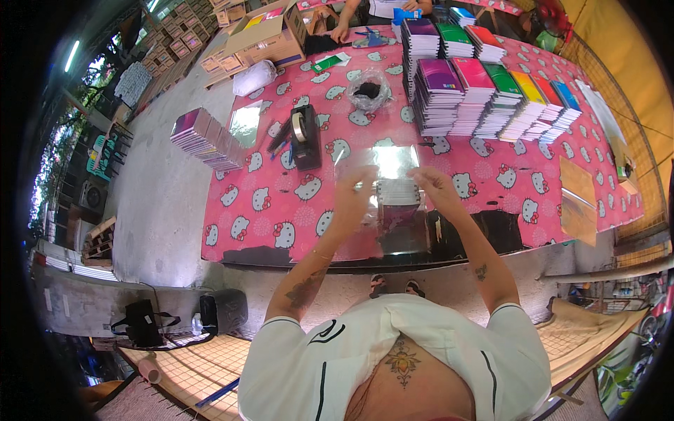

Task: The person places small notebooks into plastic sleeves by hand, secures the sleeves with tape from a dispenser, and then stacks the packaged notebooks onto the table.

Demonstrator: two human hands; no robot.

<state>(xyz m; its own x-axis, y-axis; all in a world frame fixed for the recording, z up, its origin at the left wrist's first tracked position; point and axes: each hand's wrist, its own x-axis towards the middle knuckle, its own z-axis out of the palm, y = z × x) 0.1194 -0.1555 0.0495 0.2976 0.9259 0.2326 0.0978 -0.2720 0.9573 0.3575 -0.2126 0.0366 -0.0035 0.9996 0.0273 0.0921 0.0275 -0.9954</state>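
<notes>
A shiny clear plastic sheet stretches between my hands near the front of the table. My left hand is closed on its left part, with the fingertips partly washed out by glare. At its right edge my right hand pinches with thumb and fingers. Below the sheet lies a spiral notebook, its wire binding and dark purple lower part showing through the plastic. Whether more notebooks lie under it I cannot tell. A black tape dispenser stands to the left of my left hand.
Colourful notebook stacks fill the far right of the pink patterned table. A leaning notebook stack sits at the left edge. Cardboard boxes and a crumpled plastic bag are farther back. Another person's hand rests at the far edge.
</notes>
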